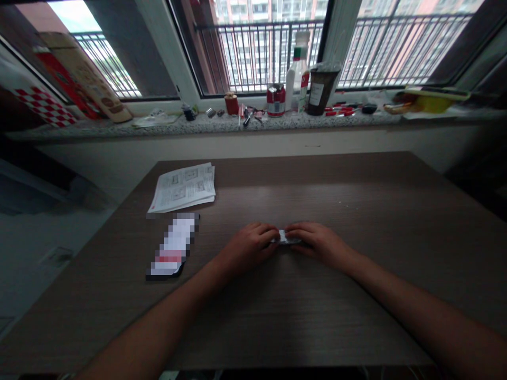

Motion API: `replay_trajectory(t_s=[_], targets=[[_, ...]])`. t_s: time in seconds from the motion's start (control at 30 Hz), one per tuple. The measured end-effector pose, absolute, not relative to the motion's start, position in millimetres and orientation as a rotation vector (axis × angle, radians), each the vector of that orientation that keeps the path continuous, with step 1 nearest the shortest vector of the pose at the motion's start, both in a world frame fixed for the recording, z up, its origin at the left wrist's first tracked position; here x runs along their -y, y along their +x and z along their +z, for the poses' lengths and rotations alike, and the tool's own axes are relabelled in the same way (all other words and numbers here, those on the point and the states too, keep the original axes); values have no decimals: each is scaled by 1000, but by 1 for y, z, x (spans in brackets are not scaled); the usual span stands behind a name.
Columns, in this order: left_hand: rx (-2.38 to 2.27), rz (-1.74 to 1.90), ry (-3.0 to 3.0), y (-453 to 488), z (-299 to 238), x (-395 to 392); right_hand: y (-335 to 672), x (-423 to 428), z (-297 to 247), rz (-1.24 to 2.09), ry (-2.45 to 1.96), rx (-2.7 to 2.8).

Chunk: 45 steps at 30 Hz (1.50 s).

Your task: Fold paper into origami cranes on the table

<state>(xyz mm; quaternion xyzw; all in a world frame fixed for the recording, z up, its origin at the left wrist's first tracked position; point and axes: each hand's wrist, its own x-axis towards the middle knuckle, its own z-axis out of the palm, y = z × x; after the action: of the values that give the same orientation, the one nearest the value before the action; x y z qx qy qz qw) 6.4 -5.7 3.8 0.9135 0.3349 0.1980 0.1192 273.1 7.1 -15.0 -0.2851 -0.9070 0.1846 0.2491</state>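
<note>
Gripping small white item (282,237) between them, left hand (256,240) and right hand (317,238) are pinching opposite ends. It's looking light, probably soft; ends are giving best hold.

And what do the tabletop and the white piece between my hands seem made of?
Tabletop: probably wood or laminate, low sheen, given its brown grain. White piece: perhaps paper or plastic, being pale; finish unclear, as it's small and partly covered.

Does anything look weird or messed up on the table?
Yes, the phone left of the left hand: it's covered in jagged, blocky squares, while the papers just beyond it have smooth edges.
</note>
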Motion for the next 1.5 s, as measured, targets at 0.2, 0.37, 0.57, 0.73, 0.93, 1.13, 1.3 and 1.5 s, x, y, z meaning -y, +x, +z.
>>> replay_trajectory(t_s=[0.2, 0.37, 0.57, 0.73, 0.93, 1.13, 1.3, 1.5], targets=[[-1004, 589, 2661, 7, 5, 8, 274, -4, -15, 531, -790, 2396], [-1078, 727, 2698, 7, 3, 10, 271, 0, -11, 534, -800, 2317], [-1104, 793, 2586, 12, 2, 12, 267, 1, -5, 546, -852, 2241], [-1136, 748, 2520, 15, 2, 10, 266, -1, -8, 562, -874, 2234], [-1264, 639, 2461, 13, 2, 8, 268, -5, -12, 495, -873, 2285], [-1353, 582, 2487, 14, 3, 9, 269, -5, -9, 294, -828, 2416], [-1388, 589, 2482, 14, 2, 10, 266, 3, -6, 285, -803, 2512], [-1274, 643, 2518, 12, -2, 8, 266, 5, -9, 359, -809, 2534]])
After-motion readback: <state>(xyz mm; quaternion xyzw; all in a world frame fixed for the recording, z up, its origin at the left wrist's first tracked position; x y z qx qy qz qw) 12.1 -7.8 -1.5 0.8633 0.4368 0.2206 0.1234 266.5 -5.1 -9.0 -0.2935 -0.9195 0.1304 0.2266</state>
